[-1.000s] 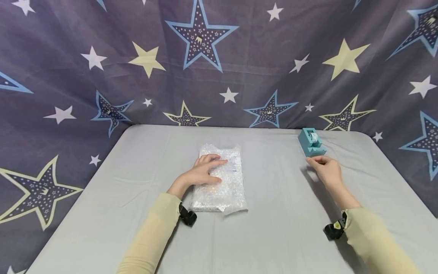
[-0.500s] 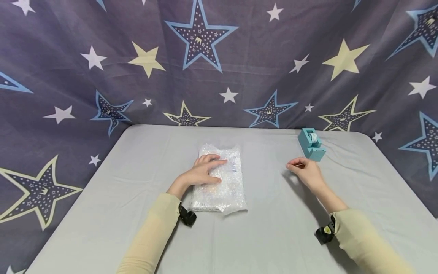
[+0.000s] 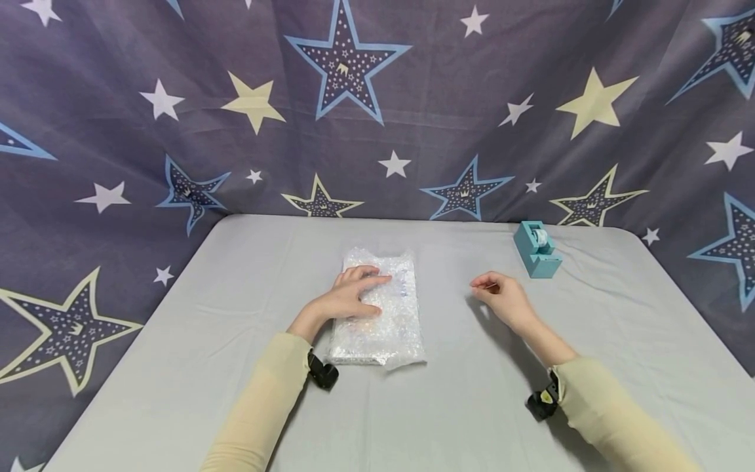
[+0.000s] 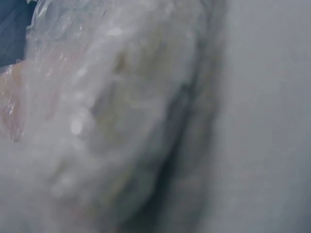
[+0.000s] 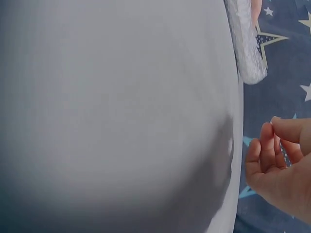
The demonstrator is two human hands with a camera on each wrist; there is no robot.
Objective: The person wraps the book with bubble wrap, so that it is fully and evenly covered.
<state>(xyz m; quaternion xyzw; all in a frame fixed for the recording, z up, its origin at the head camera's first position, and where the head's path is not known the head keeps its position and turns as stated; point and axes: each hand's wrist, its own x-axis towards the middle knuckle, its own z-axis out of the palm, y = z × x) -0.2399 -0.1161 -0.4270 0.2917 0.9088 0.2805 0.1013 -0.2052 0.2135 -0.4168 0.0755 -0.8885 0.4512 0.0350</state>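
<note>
A flat rectangular package in clear bubble wrap point(image 3: 396, 334) lies on the cloth-covered table. My left hand point(image 3: 344, 299) rests on its left half, fingers spread; close up in the left wrist view the bubble wrap point(image 4: 97, 111) is blurred. To the right of the package, my right hand point(image 3: 506, 300) is held above the table, thumb and fingertips pinched together. A thin pale sliver of what looks like clear tape point(image 3: 492, 285) shows at its fingers. In the right wrist view, the right hand point(image 5: 282, 165) has thumb and forefinger tips meeting; the tape barely shows there.
A teal tape dispenser point(image 3: 540, 263) with a roll of clear tape stands at the back right of the table. A dark curtain point(image 3: 430, 111) printed with stars hangs behind the table. Each wrist carries a small black camera point(image 3: 323, 372).
My right hand has moved left, away from the tape dispenser toward the package, with its fingertips still pinched. My left hand and the package have stayed in place.
</note>
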